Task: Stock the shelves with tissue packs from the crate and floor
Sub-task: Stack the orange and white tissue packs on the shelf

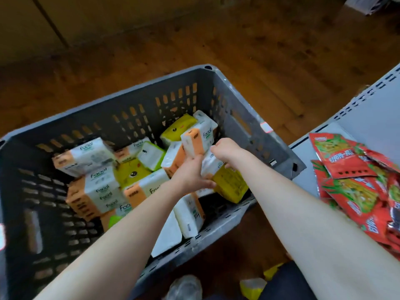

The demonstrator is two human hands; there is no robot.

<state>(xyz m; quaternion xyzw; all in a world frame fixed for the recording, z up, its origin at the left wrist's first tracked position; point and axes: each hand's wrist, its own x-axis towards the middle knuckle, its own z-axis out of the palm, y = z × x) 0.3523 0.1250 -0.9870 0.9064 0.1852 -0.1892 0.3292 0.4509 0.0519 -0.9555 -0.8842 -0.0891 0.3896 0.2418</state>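
The left hand (191, 173) and the right hand (225, 151) are close together, low in the crate (238, 94). Both are closed on a white pack (211, 167) that sits between them. The left fingers wrap under it. The left thumb points up and touches the bottom of an orange pack (195, 141). The right hand is a tight fist on the top of the white pack. I cannot tell if it holds a second one too.

The orange pack stands almost straight up at 12 o'clock from the grip. A yellow pack (230, 185) lies at 5 o'clock, just under the right wrist. Most of the white pack is hidden, so I cannot tell which way its long side runs.

More packs (101, 187) lie in a messy pile at 9 o'clock, all inside the crate. The left hand is nearer to those.

The shelf (357, 126) is at 3 o'clock, outside the crate, with the crate wall in between. The right arm is on that side, so I think it has the shorter trip. The packs must go up over the wall first, then across. Red bags (350, 169) already lie on the shelf.

Down at 6 o'clock, a loose pack (252, 285) lies on the floor (259, 50) by a shoe (186, 286).
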